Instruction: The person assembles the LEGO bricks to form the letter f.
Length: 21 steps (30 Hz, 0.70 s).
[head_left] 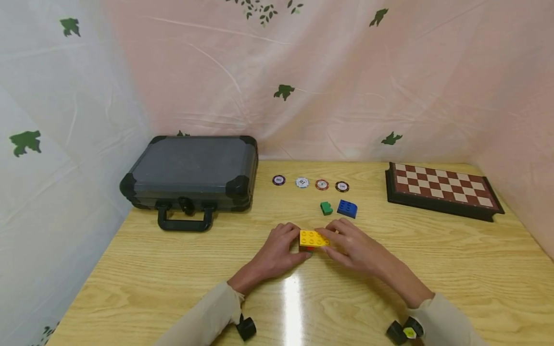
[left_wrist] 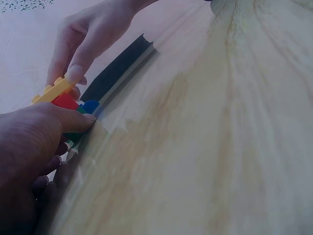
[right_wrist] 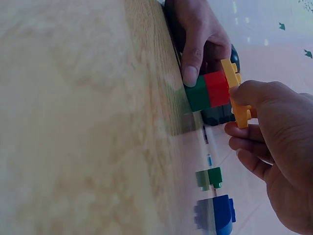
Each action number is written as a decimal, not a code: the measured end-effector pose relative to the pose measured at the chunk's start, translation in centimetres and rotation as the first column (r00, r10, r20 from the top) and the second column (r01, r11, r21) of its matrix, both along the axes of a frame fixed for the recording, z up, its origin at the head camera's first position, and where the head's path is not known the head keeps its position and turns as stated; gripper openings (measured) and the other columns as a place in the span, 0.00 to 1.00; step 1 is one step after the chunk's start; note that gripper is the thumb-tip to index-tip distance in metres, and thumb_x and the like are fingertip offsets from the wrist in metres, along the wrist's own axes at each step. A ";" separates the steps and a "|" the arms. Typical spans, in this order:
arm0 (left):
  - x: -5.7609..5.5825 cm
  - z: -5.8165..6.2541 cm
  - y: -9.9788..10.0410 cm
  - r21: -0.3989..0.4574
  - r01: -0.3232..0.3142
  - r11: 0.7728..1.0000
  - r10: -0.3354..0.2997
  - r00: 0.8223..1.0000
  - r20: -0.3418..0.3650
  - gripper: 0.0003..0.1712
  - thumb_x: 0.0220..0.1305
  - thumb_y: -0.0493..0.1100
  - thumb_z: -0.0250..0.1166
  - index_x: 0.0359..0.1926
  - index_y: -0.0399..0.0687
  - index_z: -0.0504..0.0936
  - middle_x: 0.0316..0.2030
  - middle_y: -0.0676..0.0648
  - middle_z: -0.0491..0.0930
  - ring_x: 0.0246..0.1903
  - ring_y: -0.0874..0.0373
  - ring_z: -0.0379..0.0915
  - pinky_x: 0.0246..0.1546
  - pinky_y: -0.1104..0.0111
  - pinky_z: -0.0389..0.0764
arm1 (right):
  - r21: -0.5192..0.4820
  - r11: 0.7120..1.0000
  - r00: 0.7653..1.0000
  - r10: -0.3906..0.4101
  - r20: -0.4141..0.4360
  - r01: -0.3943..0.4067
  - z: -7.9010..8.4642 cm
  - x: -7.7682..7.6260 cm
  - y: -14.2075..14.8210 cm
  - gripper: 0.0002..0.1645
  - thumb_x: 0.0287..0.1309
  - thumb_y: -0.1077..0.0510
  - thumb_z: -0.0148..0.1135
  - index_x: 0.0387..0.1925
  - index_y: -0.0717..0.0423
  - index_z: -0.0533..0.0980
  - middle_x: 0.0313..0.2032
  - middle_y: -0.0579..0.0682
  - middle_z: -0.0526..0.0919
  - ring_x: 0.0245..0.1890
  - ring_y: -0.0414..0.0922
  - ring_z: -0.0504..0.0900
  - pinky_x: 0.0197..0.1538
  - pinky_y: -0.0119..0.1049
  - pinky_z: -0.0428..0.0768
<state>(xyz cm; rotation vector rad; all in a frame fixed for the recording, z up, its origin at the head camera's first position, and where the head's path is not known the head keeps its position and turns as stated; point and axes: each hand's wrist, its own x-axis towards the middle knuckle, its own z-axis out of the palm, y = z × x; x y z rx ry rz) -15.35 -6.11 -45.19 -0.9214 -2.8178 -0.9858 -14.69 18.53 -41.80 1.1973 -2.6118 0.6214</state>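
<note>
A small stack stands on the table, with a green brick [right_wrist: 198, 97] at the bottom and a red brick [right_wrist: 216, 89] above it. My left hand [head_left: 277, 252] grips the green brick, thumb on its near side. Across the red brick's top lies a long yellow brick [head_left: 308, 238], its right part overhanging. The fingers and thumb of my right hand [head_left: 354, 245] pinch that overhanging end. In the right wrist view the yellow brick looks slightly tilted; whether it is fully seated, I cannot tell. Behind the stack lie a small green brick [head_left: 326, 208] and a blue brick [head_left: 347, 208] with a rounded end.
At the back left stands a grey case [head_left: 195, 166] with its black handle [head_left: 185, 224] facing me. Poker chips lie in a row at the back, among them a purple chip [head_left: 279, 180] and a red chip [head_left: 322, 184]. A checkered board box [head_left: 443, 190] sits back right.
</note>
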 end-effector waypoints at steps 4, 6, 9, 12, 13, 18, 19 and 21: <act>-0.1 -0.1 0.0 -0.003 -0.003 1.000 0.003 1.000 0.011 0.21 0.63 0.49 0.76 0.52 0.44 0.82 0.50 0.48 0.79 0.49 0.52 0.70 0.55 0.57 0.71 | 0.006 1.000 1.000 0.006 -0.002 -0.006 0.0 -0.1 0.0 0.24 0.64 0.55 0.71 0.59 0.61 0.81 0.45 0.51 0.81 0.43 0.44 0.74 0.43 0.38 0.79; -0.1 -0.1 0.0 -0.003 -0.003 1.000 0.003 1.000 0.015 0.21 0.63 0.49 0.76 0.52 0.44 0.82 0.50 0.48 0.79 0.49 0.52 0.70 0.55 0.57 0.71 | 0.008 1.000 1.000 0.005 -0.003 -0.005 0.0 -0.1 0.0 0.24 0.64 0.55 0.71 0.59 0.61 0.82 0.45 0.51 0.81 0.43 0.44 0.74 0.42 0.38 0.79; -0.1 -0.1 0.0 -0.002 -0.004 1.000 0.004 1.000 0.021 0.21 0.63 0.49 0.76 0.52 0.44 0.82 0.50 0.49 0.79 0.49 0.53 0.70 0.55 0.57 0.71 | 0.012 1.000 1.000 0.006 -0.004 -0.006 0.0 -0.1 0.0 0.25 0.64 0.55 0.71 0.59 0.61 0.82 0.45 0.51 0.81 0.43 0.44 0.74 0.42 0.38 0.79; -0.1 -0.1 0.0 -0.001 -0.004 1.000 0.004 1.000 0.023 0.21 0.63 0.49 0.76 0.51 0.45 0.82 0.50 0.49 0.78 0.49 0.53 0.70 0.55 0.57 0.71 | 0.022 1.000 1.000 0.007 -0.004 -0.007 0.1 -0.1 0.0 0.25 0.64 0.54 0.71 0.59 0.62 0.82 0.45 0.51 0.82 0.43 0.44 0.74 0.43 0.38 0.79; -0.1 0.0 0.0 -0.002 -0.005 1.000 0.005 1.000 0.024 0.21 0.63 0.49 0.76 0.51 0.45 0.82 0.50 0.49 0.78 0.49 0.53 0.70 0.55 0.57 0.71 | 0.024 1.000 1.000 0.007 -0.004 -0.007 0.1 -0.2 0.0 0.25 0.64 0.54 0.71 0.59 0.62 0.82 0.45 0.51 0.82 0.43 0.44 0.74 0.43 0.38 0.79; 0.0 0.2 0.1 -0.004 -0.010 1.000 0.010 0.999 0.033 0.21 0.63 0.50 0.75 0.51 0.44 0.82 0.51 0.48 0.78 0.50 0.52 0.70 0.56 0.56 0.71 | 0.033 0.999 1.000 0.009 -0.006 -0.009 0.3 -0.2 0.1 0.25 0.64 0.54 0.71 0.59 0.62 0.82 0.45 0.51 0.82 0.42 0.44 0.74 0.43 0.38 0.79; 0.0 0.2 0.1 -0.004 -0.011 1.000 0.011 0.999 0.035 0.21 0.63 0.50 0.75 0.51 0.45 0.82 0.51 0.48 0.78 0.49 0.52 0.70 0.56 0.57 0.71 | 0.033 0.999 1.000 0.010 -0.005 -0.010 0.3 -0.2 0.1 0.25 0.64 0.54 0.71 0.59 0.62 0.82 0.45 0.51 0.82 0.42 0.44 0.74 0.43 0.38 0.79; 0.0 0.2 0.1 -0.002 -0.012 1.000 0.012 0.999 0.039 0.21 0.63 0.50 0.75 0.51 0.45 0.83 0.50 0.48 0.79 0.49 0.52 0.70 0.55 0.57 0.71 | 0.036 0.999 1.000 0.012 0.001 -0.012 0.4 -0.2 0.0 0.25 0.64 0.55 0.71 0.59 0.62 0.82 0.45 0.51 0.82 0.42 0.44 0.74 0.43 0.38 0.80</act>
